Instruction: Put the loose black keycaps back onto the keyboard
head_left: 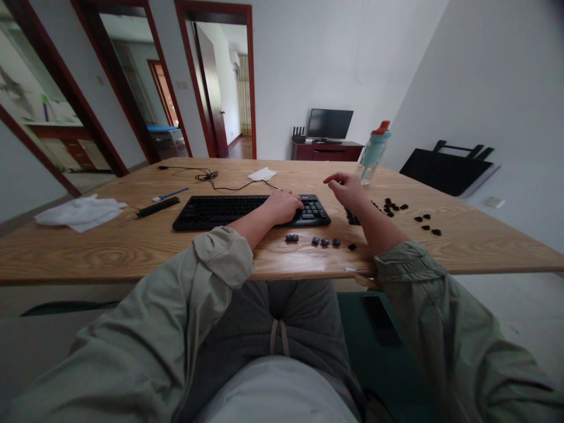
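Note:
A black keyboard (220,212) lies across the wooden table in front of me, with small gaps showing in its right-hand key area. My left hand (284,205) rests palm down on the right part of the keyboard, fingers lightly bent. Just right of the keyboard my right hand (348,189) is raised above the table, thumb and index finger apart, with nothing visible between them. Below it is a dark cluster of keycaps (352,218), partly hidden by the wrist. Several loose keycaps (325,242) sit in a row near the front edge.
More black keycaps (390,205) are scattered right of my right arm. A water bottle (374,154) stands behind my right hand. Left are a blue-handled brush (170,195), a black bar (157,207) and white tissues (81,212). The keyboard's cable (207,176) lies coiled behind it.

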Tool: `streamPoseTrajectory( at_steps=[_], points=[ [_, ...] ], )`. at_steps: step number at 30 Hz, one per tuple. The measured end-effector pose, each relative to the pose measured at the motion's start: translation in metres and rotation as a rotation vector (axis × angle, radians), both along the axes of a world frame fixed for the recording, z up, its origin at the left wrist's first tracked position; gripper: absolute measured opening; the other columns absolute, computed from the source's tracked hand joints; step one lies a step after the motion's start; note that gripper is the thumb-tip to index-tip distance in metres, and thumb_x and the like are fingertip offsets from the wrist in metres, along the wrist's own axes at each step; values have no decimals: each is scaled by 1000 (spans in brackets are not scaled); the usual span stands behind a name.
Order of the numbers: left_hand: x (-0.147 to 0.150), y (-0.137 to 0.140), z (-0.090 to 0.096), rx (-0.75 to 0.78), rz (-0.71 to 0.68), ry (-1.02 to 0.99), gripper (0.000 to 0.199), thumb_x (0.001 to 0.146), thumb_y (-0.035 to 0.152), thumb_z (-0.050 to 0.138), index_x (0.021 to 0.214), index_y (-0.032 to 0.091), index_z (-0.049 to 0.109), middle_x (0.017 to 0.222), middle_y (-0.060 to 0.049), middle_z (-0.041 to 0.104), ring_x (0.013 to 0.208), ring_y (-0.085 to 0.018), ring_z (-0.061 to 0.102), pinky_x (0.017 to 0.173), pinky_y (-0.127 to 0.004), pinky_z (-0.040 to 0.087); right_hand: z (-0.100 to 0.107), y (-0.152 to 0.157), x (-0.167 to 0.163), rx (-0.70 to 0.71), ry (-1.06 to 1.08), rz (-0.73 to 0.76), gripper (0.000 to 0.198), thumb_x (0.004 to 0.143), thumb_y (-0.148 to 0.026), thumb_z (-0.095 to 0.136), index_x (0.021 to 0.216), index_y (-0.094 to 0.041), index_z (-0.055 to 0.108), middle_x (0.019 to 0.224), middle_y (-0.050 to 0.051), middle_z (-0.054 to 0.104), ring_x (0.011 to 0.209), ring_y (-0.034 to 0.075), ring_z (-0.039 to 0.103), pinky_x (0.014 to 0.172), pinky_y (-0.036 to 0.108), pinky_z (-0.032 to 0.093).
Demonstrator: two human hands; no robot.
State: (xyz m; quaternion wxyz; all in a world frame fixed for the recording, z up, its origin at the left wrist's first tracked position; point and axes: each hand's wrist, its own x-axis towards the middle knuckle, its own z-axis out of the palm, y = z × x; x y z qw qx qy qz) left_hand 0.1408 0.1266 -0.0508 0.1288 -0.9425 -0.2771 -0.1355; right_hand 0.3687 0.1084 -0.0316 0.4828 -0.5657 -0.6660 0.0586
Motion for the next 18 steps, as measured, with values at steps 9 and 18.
streamPoseTrajectory(
  at_steps=[9, 18],
  points=[
    [-11, -2, 8, 15, 13, -153, 39, 88, 19, 49, 118, 17, 72, 121, -7, 72, 111, -22, 63, 101, -34, 46, 29, -38, 15, 98, 161, -17, 27, 75, -28, 56, 90, -16, 75, 57, -2, 51, 49, 10, 38, 48, 25, 28],
    [-5, -7, 5, -40, -64, 51, 36, 89, 23, 48, 112, 21, 75, 120, -3, 73, 105, -21, 65, 96, -34, 46, 41, -106, 102, -23, 52, -175, 25, 76, -33, 63, 90, -16, 74, 65, 2, 57, 52, 10, 38, 50, 27, 27]
  ],
)
